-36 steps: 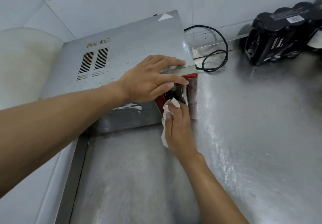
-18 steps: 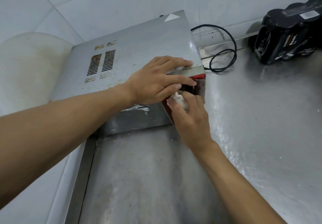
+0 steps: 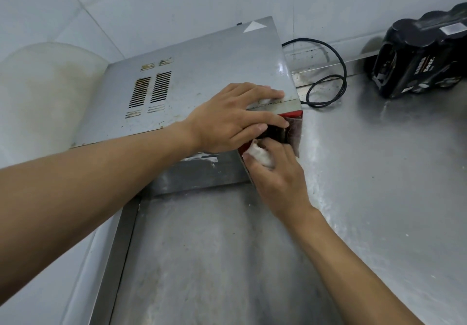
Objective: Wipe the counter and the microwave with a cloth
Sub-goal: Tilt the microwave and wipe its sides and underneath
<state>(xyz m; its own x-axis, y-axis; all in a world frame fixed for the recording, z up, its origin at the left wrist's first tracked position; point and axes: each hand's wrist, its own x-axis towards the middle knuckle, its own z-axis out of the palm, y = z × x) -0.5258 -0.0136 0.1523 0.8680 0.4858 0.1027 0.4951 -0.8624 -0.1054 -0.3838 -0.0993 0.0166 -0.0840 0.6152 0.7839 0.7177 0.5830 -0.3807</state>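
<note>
A steel microwave point(image 3: 202, 72) with vent slots on top stands on the steel counter point(image 3: 379, 198) against the tiled wall. My left hand point(image 3: 232, 117) lies flat on its top front corner, fingers straight over the edge. My right hand point(image 3: 278, 173) grips a bunched white cloth point(image 3: 260, 155) and presses it against the red-trimmed front face, just under my left hand. Most of the front face is hidden by both hands.
A black power cord point(image 3: 328, 82) loops on the counter right of the microwave. A black shrink-wrapped pack of cans point(image 3: 419, 59) sits at the back right. A pale round board point(image 3: 38, 92) leans at the left wall. The counter's left edge point(image 3: 118, 249) runs along the wall.
My right hand has moved up the microwave's front with the cloth, from low near the counter to just beneath my left hand, and the cloth is now bunched. My left hand has stayed put.
</note>
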